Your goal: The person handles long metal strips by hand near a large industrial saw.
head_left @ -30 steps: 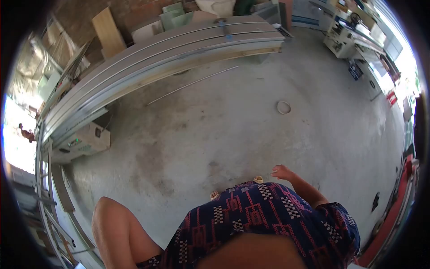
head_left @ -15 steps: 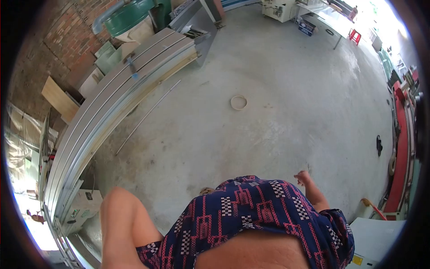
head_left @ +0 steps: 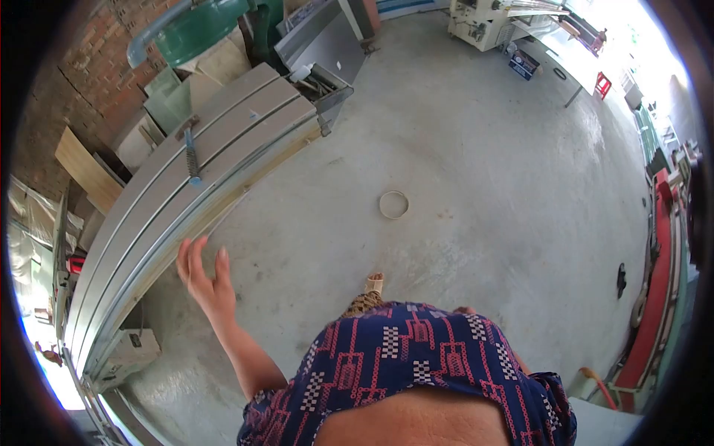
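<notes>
My left hand [head_left: 204,281] is stretched out over the floor with its fingers apart, holding nothing. It appears just in front of the near edge of a long grey slotted worktop [head_left: 253,111]. A hammer [head_left: 191,156] with a blue-ended handle lies on that worktop, beyond my fingers. Of my right hand [head_left: 465,310], only a sliver shows past my patterned shirt; its fingers are hidden. A pale ring [head_left: 394,204] lies on the concrete floor ahead of me. One sandalled foot [head_left: 375,282] shows in front of the shirt.
A thin rod [head_left: 224,213] lies on the floor along the worktop. Green machinery [head_left: 201,33] stands behind it by the brick wall. A white table [head_left: 569,63] and a dark box [head_left: 524,65] are at the far right. A long red beam [head_left: 647,320] runs along the right side.
My left hand has come into view, reaching forward toward the worktop. The right hand has dropped back behind my shirt. A foot now shows, and the worktop and hammer appear nearer.
</notes>
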Tool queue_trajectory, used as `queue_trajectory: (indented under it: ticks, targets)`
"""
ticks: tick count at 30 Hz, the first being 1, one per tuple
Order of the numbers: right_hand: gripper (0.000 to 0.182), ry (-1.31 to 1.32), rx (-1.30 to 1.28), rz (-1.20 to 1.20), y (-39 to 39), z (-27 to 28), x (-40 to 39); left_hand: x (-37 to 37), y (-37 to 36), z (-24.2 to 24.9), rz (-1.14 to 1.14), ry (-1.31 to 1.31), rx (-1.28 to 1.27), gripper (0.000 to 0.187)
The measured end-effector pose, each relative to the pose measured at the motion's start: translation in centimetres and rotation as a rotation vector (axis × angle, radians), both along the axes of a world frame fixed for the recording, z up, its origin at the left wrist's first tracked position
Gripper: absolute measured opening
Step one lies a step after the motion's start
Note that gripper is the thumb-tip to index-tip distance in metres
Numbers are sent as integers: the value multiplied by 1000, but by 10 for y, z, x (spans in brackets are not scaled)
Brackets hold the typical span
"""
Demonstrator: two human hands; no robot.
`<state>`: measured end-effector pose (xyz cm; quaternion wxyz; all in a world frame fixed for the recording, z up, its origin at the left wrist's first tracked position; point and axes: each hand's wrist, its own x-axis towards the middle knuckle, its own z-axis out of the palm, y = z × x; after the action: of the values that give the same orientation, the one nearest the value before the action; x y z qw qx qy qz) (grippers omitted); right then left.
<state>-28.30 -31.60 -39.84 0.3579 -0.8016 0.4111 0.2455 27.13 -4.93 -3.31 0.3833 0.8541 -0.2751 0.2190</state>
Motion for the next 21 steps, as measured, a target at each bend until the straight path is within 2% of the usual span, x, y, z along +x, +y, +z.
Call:
queue_trajectory:
  ticks: [1, 2, 3, 6, 8, 11, 12, 14, 16, 19, 21]
  targets:
    - [42, 28, 39, -170, 26, 51, 12, -17, 31, -14, -29, 41, 110, 43]
    - [45, 28, 65, -311, 30, 85, 30, -2, 27, -20, -38, 74, 208, 44]
    - [47, -10, 78, -420, 24, 88, 33, 13, 20, -23, -50, 103, 305, 45]
    - [53, -136, 101, -732, 15, 103, 48, 43, -11, -20, -187, 104, 361, 49]
    - [55, -219, 96, -923, 6, 122, 59, 62, -44, -19, -196, 117, 437, 54]
    - [52, -96, 153, -870, 17, 114, 43, 88, -79, -17, -209, 201, 544, 63]
    - [48, -17, 131, -756, 25, 110, 34, 97, -84, -21, -208, 245, 575, 66]
    - [43, 110, 94, -554, 43, 102, 16, 121, -83, -35, -145, 290, 643, 72]
    - [40, 167, 115, -540, 65, 88, -4, 124, -61, -43, -59, 376, 688, 78]
    - [36, 215, 180, -776, 94, 81, -24, 147, -16, -56, 107, 487, 783, 76]
    - [33, 246, 196, -926, 99, 89, -30, 169, 26, -66, 158, 433, 766, 70]
